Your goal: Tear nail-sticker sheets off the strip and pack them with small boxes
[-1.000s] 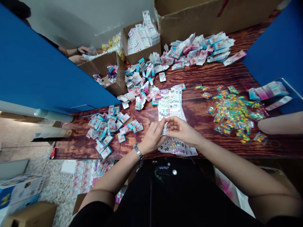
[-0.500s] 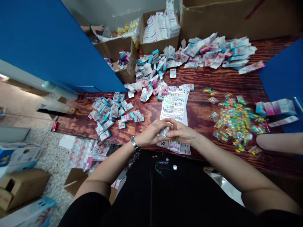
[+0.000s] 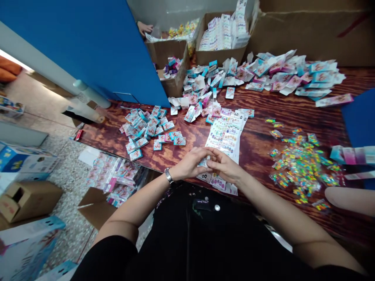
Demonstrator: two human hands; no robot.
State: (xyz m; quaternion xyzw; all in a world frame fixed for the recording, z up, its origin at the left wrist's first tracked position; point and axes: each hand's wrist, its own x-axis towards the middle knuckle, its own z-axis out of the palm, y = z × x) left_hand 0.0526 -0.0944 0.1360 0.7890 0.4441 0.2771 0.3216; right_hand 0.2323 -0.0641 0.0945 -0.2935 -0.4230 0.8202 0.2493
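Note:
My left hand (image 3: pixel 191 163), with a metal watch at the wrist, is closed round a small printed carton (image 3: pixel 203 161). Fingers of my right hand (image 3: pixel 225 167) press on the same carton from the other side and partly cover it. Both hands are just above the front end of long white sticker sheets (image 3: pixel 225 134) printed with rows of coloured ovals. To the left lies a heap of small closed cartons (image 3: pixel 148 127) with a hand picture. Right of the sheets is a pile of clear packets (image 3: pixel 301 162) with bright yellow, green and orange contents.
Open-flapped cartons (image 3: pixel 281 74) spread along the table's back. Behind stand a cardboard box of sticker sheets (image 3: pixel 224 33) and another box (image 3: pixel 183 74) with cartons. Blue partitions (image 3: pixel 96 50) flank the table (image 3: pixel 254 148). Other people's hand (image 3: pixel 145 28) and arm (image 3: pixel 351 200) show.
The view has shifted, so the table items appear farther right. Both hands stay together on the small carton, with only slight finger movement.

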